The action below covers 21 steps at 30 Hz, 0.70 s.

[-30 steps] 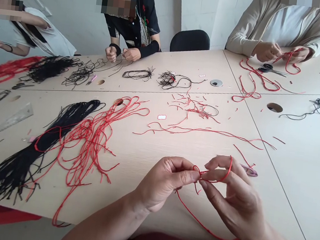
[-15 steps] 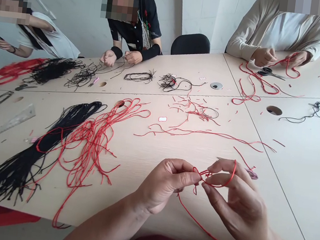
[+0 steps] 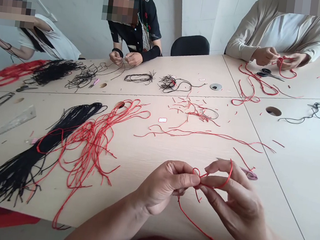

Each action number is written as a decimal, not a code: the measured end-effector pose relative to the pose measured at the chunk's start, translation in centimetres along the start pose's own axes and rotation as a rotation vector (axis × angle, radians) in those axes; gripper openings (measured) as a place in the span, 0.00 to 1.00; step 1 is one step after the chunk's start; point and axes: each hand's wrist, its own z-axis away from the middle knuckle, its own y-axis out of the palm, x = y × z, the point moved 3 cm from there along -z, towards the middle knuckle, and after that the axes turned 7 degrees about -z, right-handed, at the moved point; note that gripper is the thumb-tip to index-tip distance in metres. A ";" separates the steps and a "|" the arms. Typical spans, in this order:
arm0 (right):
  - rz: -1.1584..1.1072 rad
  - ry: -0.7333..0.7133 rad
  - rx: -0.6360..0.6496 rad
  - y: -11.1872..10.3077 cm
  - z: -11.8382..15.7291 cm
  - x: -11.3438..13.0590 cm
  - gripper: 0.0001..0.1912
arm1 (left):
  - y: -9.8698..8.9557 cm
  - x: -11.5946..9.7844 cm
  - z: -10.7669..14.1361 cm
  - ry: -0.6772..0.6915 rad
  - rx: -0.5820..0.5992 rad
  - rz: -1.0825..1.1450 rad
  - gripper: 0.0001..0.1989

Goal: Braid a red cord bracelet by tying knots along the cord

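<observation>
As the left hand (image 3: 164, 186) pinched a small loop of red cord (image 3: 203, 231) between thumb and forefinger, the right hand (image 3: 235, 209) held its bend across curled fingers above the tabletop (image 3: 135, 159).

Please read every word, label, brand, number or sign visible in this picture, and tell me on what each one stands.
No word, brand or number can be read clearly.
Small white rectangular card on the pale wooden table, near the middle: any print is too small to read.
Second small white card, farther away: too small to read.
Long transparent plastic ruler: any scale marks are too blurred to read.
</observation>
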 end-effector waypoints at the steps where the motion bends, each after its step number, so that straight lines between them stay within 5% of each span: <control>1: 0.001 -0.001 0.003 0.0 0.0 0.0 0.09 | 0.0 0.0 0.0 -0.007 -0.006 0.013 0.13; 8: -0.037 0.036 0.019 0.4 0.2 -0.2 0.09 | 0.0 0.0 0.0 0.000 -0.077 0.058 0.10; 11: 0.015 0.142 -0.068 0.0 -0.1 -0.7 0.05 | -0.4 -0.2 -0.2 0.040 -0.121 0.089 0.11; 14: 0.048 0.283 -0.109 -0.4 -0.3 -1.2 0.12 | -0.9 -0.4 -0.5 0.109 -0.178 0.116 0.11; 21: -0.524 0.829 0.321 2.5 1.0 -1.1 0.21 | -0.8 -0.6 -0.4 0.238 -0.237 0.062 0.12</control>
